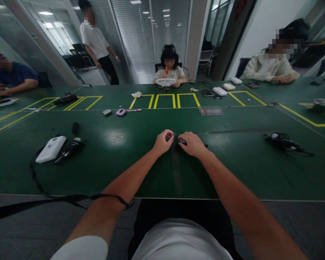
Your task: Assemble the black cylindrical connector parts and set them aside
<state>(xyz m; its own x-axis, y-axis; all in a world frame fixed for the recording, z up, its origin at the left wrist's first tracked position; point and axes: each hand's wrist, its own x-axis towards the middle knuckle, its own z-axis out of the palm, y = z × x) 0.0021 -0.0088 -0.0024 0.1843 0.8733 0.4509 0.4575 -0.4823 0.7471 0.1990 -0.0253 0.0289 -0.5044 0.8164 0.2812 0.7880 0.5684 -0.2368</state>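
Observation:
Both my hands rest close together on the green table [141, 159], straight ahead of me. My left hand [163, 141] has its fingers curled in a pinch round something small and dark that I cannot make out. My right hand [192, 143] is curled too, gripping a small black object [182, 141] whose end shows between the two hands. A thin dark bit pokes out to the right of my right hand.
A white power bank [51, 148] with black cables lies at the left. A black device with a cord [283, 141] lies at the right. A small purple item [120, 112], phones and white boxes sit further back. Several other people sit or stand round the table.

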